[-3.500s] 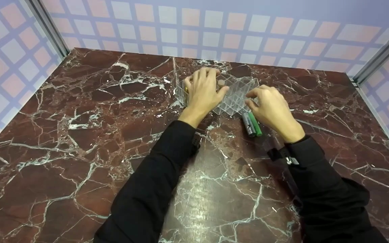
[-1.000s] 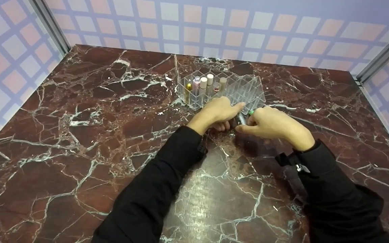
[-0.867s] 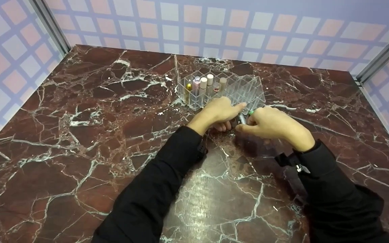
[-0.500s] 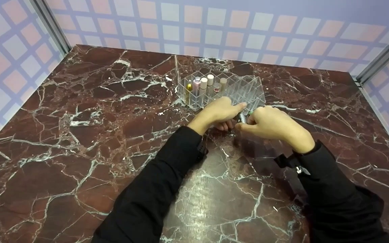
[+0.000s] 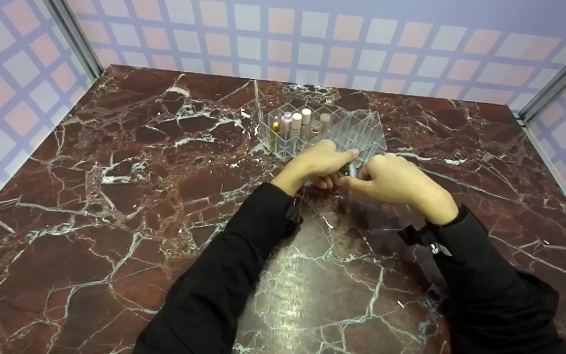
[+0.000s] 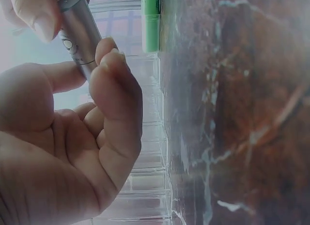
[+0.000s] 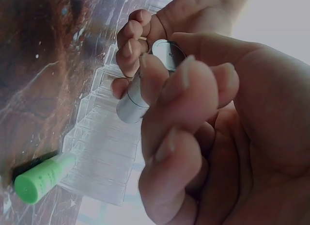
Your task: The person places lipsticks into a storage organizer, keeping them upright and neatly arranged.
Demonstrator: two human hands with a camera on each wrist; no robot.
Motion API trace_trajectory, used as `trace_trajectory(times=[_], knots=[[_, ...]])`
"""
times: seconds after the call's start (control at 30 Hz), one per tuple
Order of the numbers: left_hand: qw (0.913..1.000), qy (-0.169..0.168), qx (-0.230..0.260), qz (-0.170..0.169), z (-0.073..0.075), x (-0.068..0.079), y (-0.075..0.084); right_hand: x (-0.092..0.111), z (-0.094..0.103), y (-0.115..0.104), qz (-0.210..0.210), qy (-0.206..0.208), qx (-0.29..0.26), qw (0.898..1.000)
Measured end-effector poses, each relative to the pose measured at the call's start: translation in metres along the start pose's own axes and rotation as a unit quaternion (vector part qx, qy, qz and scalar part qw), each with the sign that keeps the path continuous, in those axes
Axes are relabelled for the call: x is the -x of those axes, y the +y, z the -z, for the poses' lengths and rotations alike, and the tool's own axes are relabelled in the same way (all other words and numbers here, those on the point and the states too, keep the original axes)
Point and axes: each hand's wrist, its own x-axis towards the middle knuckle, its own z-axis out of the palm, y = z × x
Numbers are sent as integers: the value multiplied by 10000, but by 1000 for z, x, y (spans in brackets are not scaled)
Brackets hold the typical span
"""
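A silver lipstick tube (image 5: 351, 170) is held between both hands, just in front of a clear divided organizer (image 5: 372, 132). My left hand (image 5: 318, 161) pinches one end between thumb and forefinger. My right hand (image 5: 395, 182) grips the other end. Seen from the left wrist, the tube (image 6: 80, 28) is tilted and bears a small round mark and a seam. From the right wrist, part of the tube (image 7: 131, 103) shows past curled fingers. A green tube (image 7: 41, 180) lies on the table beside the organizer; the right hand hides it in the head view.
Several cosmetic tubes stand in the organizer's left part, including a gold-topped one (image 5: 275, 127) and a white-capped one (image 5: 306, 117). The marbled table (image 5: 116, 211) ends at a tiled-pattern panel (image 5: 283, 49) behind, with metal-framed panels at both sides.
My left hand has come forward off the organizer, and both hands now hold the silver lipstick tube, earlier lying beside the green one. In the last second the hands have shifted only slightly.
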Motion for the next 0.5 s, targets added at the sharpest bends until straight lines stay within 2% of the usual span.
trace_trajectory(times=[0.3,0.5], knots=[[9991,353,252,-28,0,0,1,1,2,-2,-43,34,-136,9999],[9977,297,574,-188,3,1,1,2,4,-2,-19,337,-116,9994]])
